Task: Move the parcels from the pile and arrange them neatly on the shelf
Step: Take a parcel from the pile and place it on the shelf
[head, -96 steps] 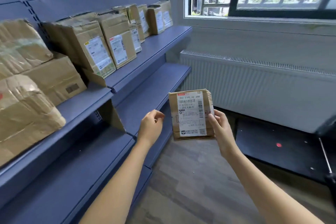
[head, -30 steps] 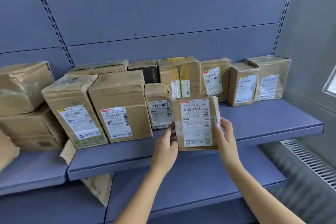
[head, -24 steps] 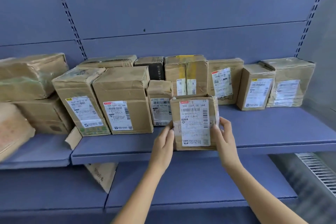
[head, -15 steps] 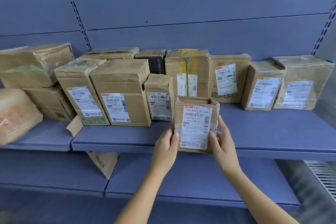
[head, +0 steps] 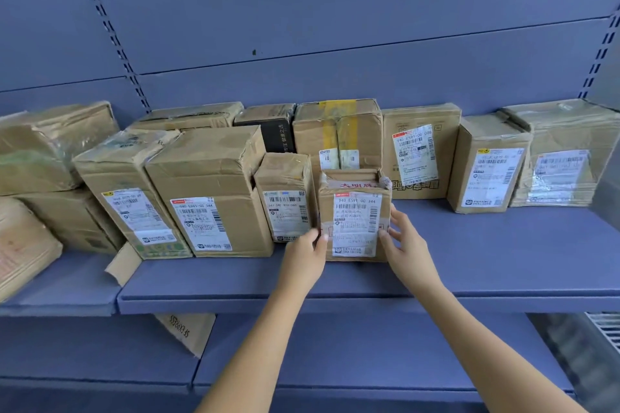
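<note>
Standing on the shelf [head: 369, 292] just beside a narrow box [head: 287, 208], the parcel [head: 355, 221] is pinched at its sides by the left hand [head: 303, 253] and right hand [head: 407, 245] — released off-square, it may be tipped forward, or the neighbour knocked askew.

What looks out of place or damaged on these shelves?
A loose cardboard flap sticks out at the left end of the front row on the shelf. Below it, an SF Express carton leans tilted. The far-left parcels are crumpled. The small parcel, held by left hand and right hand, stands straight.
</note>
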`<act>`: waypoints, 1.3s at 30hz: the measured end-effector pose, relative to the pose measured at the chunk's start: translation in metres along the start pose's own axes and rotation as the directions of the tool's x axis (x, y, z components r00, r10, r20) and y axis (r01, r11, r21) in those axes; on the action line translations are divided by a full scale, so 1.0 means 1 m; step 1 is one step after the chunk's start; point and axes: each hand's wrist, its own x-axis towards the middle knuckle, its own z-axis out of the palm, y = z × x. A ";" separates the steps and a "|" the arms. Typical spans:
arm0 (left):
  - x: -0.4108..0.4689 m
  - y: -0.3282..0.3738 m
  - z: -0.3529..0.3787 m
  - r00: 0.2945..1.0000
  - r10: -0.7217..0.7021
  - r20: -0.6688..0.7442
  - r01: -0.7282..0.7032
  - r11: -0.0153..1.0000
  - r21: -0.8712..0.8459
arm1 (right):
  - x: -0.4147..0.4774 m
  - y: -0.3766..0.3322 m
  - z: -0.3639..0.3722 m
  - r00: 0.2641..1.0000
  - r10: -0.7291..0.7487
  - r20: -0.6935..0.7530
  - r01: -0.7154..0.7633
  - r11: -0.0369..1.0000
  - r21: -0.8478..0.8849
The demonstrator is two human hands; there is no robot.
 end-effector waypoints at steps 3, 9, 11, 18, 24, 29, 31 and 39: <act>0.020 0.000 -0.003 0.998 -0.023 0.052 0.016 0.992 0.127 | 0.016 0.000 0.002 1.000 0.009 0.011 -0.009 1.000 -0.028; 0.039 -0.005 0.000 0.996 -0.037 0.077 0.017 0.967 0.256 | 0.030 0.002 0.009 1.000 -0.007 -0.006 0.007 0.999 -0.034; 0.044 -0.002 -0.005 0.993 -0.056 0.100 0.022 0.949 0.315 | 0.032 0.003 0.010 0.999 0.001 -0.032 -0.002 1.000 -0.017; 0.038 -0.012 -0.002 0.996 0.080 0.044 -0.091 0.869 0.486 | 0.033 0.002 0.019 0.998 -0.032 -0.054 0.027 0.996 -0.084; 0.043 -0.030 0.008 0.997 0.080 0.013 -0.080 0.957 0.280 | 0.032 -0.001 0.047 0.998 0.042 -0.055 -0.051 0.984 -0.168; 0.048 -0.034 0.013 0.997 0.074 0.004 -0.072 0.970 0.233 | 0.038 -0.004 0.044 0.997 0.076 -0.033 -0.081 0.976 -0.200; 0.046 -0.033 0.016 0.998 0.057 -0.012 -0.054 0.976 0.213 | 0.039 -0.005 0.041 0.997 0.076 -0.015 -0.077 0.970 -0.230; 0.044 -0.023 0.001 0.995 -0.046 0.089 0.027 0.979 0.204 | 0.032 -0.011 0.039 0.995 0.079 -0.065 -0.086 0.989 -0.119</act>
